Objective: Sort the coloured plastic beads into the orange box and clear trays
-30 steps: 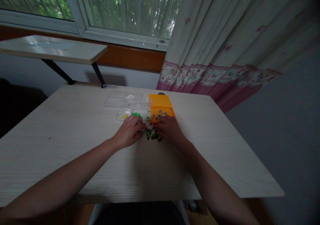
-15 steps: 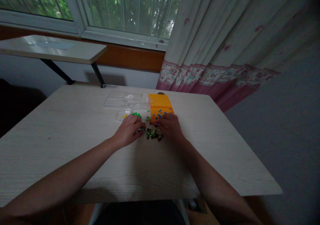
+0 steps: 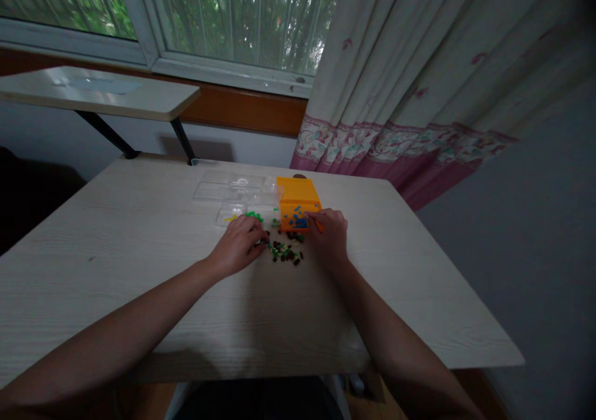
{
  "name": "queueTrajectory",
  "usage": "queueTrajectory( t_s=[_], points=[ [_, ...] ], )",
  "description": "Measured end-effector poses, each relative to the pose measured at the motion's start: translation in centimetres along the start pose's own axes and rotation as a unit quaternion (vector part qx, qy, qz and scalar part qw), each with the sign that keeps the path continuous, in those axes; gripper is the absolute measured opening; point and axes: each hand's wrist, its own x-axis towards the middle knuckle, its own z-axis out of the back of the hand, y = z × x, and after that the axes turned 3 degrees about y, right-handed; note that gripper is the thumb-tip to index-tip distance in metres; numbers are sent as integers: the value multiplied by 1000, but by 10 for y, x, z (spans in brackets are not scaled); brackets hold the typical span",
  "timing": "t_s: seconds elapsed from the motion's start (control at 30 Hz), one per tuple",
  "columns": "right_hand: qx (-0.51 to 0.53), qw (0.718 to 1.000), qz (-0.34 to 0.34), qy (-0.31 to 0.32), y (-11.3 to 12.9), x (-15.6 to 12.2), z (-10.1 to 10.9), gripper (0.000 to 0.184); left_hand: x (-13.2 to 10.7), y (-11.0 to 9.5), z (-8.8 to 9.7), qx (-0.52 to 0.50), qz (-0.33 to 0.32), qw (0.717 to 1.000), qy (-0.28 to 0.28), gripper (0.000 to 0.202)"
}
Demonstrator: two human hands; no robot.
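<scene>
My left hand [image 3: 238, 242] rests on the table at the left edge of a loose pile of small green, dark brown and pale pieces [image 3: 285, 252]. Its fingers are curled with the tips together; anything between them is too small to make out. My right hand [image 3: 329, 232] is at the near right corner of an open orange box [image 3: 300, 189], fingers bent together beside the small blue pieces [image 3: 298, 223] lying in its near part. Whether a piece is pinched there cannot be seen. Small green pieces [image 3: 254, 215] and yellow pieces [image 3: 230, 219] lie in a clear plastic tray [image 3: 223, 207].
A clear compartmented plastic lid or tray [image 3: 215, 190] lies behind, left of the orange box. The pale wooden table [image 3: 153, 233] carries a raised shelf [image 3: 139, 94] on black legs at back left. A curtain [image 3: 372, 97] hangs behind the table's right side.
My right hand has shifted right and slightly back from over the pile's edge, uncovering dark pieces and a cluster of blue ones in the box. My left hand has barely moved.
</scene>
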Motion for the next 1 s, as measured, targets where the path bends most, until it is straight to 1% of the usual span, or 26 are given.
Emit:
queueTrajectory(
  t_s=[0.27, 0.4, 0.57, 0.7, 0.83, 1.0],
  points=[
    [37, 999, 7, 21, 0, -1, -3, 24, -1, 1, 2, 18, -5, 1000, 0, 20],
    [57, 998, 24, 7, -1, -2, -7, 22, -1, 1, 4, 23, -6, 1000, 7, 14],
    [83, 995, 47, -10, -1, -3, -12, 22, 0, -1, 3, 21, -6, 1000, 16, 12],
    [106, 990, 96, -4, 7, -5, -13, 20, 1, -2, 0, 12, -15, 999, 28, 11],
    [120, 980, 155, 39, 17, -7, -12, 18, 0, -1, -1, 11, -17, 999, 28, 12],
    [126, 963, 225, 79, 21, -9, -13, 16, 1, -1, 1, -10, -10, 1000, 4, 13]
  ],
)
